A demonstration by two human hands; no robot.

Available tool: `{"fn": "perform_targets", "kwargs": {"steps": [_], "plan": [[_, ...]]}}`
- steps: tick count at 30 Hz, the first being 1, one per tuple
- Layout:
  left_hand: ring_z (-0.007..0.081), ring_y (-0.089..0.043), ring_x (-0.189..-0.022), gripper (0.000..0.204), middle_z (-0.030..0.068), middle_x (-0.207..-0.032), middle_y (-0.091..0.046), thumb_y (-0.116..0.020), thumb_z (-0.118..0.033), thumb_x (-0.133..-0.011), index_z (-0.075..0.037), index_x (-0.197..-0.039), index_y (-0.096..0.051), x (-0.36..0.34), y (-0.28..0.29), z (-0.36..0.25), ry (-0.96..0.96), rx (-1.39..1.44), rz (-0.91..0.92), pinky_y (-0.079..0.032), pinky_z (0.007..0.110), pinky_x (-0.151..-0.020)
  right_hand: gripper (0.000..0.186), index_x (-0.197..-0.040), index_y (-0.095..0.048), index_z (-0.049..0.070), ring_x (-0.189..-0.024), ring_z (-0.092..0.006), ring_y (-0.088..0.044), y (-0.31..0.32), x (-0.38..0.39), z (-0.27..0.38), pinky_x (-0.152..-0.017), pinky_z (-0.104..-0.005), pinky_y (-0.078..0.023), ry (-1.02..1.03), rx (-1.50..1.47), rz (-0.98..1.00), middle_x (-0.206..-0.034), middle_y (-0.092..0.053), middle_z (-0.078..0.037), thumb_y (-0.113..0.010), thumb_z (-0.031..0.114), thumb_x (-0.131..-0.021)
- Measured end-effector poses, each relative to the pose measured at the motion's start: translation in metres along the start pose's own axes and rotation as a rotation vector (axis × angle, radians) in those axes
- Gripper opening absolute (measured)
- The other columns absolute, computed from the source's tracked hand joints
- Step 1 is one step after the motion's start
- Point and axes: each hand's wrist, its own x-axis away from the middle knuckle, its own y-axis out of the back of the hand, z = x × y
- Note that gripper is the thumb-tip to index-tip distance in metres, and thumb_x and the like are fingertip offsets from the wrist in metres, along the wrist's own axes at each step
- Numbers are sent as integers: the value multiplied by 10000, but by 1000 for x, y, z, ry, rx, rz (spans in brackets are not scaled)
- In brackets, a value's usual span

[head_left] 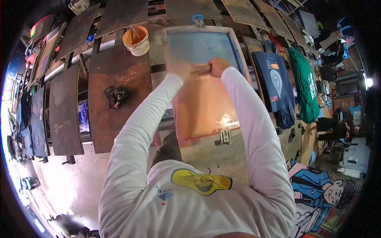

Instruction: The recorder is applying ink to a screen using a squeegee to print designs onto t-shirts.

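Observation:
A wooden-framed printing screen point(206, 101) lies flat before me, its mesh bluish at the far part and covered with orange nearer to me. Across it sits a squeegee point(201, 69) with a wooden handle, near where blue meets orange. My right hand point(219, 66) is closed around the squeegee's right end. At the left end is my left hand point(178, 69), smeared by motion, so its fingers cannot be made out. Metal clamps hold the frame: a blue-handled clamp point(198, 20) at the far edge and a hinge-like clamp point(225, 137) at the near edge.
Left of the screen stands a white bucket point(139, 48) of orange ink with a stick in it. A dark crumpled rag point(117, 96) lies on a brown board point(99, 131). Blue bags point(274, 81) and green bags point(304, 85) lie to the right. Further boards line the far side.

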Motion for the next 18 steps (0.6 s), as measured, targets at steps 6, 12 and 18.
{"fn": "perform_targets", "kwargs": {"steps": [6, 12, 18], "plan": [[360, -680, -939, 484, 180, -986, -712, -721, -510, -792, -67, -988, -694, -23, 2, 3, -17, -553, 83, -538, 461, -840, 549, -947, -749, 98, -934, -354, -690, 2, -23, 1, -856, -432, -541, -26, 50, 91, -1000, -722, -168, -798, 572, -675], [345, -678, -953, 474, 165, -997, -715, -706, -487, -815, -66, -1030, -700, 0, -6, -8, -78, -546, 98, -541, 450, -835, 535, -949, -755, 96, -914, -342, -694, -9, 3, -3, -838, -434, -544, -46, -20, 66, -983, -722, -178, -785, 560, -686], [343, -710, -791, 501, 140, -856, -726, -666, -500, -856, -30, -1028, -652, 108, -56, -46, -86, -552, 194, -582, 422, -717, 167, -841, -715, 106, -855, -365, -681, -38, 126, 3, -759, -475, -540, 31, -13, 70, -873, -711, -158, -626, 148, -706]]}}
